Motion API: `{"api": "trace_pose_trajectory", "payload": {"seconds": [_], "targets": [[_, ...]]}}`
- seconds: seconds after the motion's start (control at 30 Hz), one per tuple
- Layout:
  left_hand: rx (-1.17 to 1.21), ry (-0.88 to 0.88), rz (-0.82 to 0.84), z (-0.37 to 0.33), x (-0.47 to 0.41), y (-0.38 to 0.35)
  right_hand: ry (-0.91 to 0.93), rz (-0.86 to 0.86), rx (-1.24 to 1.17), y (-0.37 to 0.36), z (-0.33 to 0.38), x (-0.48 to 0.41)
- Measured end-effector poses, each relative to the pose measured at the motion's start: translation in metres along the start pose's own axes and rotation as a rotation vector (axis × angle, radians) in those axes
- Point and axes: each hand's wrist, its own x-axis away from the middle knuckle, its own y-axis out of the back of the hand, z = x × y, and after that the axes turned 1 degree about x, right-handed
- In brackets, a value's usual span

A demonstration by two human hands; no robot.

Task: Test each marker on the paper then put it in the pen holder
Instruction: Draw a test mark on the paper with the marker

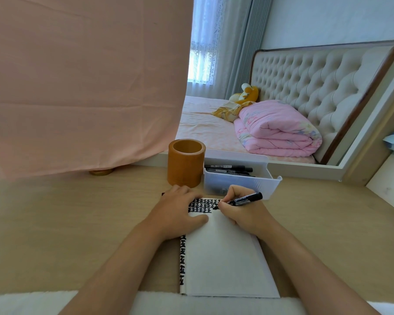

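Right hand (239, 208) grips the marker (241, 200), flat left hand (180, 209) pins the paper (225, 253), pen holder (185, 163) sits just past the left one.

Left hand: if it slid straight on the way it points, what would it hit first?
Probably the wooden pen holder, standing just beyond the left hand, though depth is unclear.

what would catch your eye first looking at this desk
The right hand grips a black marker, its tip at the top of the white paper among black marks, while the left hand rests on the sheet. Just behind stands a brown pen holder, a clear bin of more markers to its right. A big pink cloth hangs upper left.
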Motion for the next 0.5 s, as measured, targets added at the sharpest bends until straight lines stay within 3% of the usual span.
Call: {"api": "trace_pose_trajectory", "payload": {"seconds": [0.5], "targets": [[-0.014, 0.014, 0.029, -0.0027, -0.0006, 0.0024, 0.100, 0.008, 0.095, -0.0036, -0.0058, -0.0028]]}}
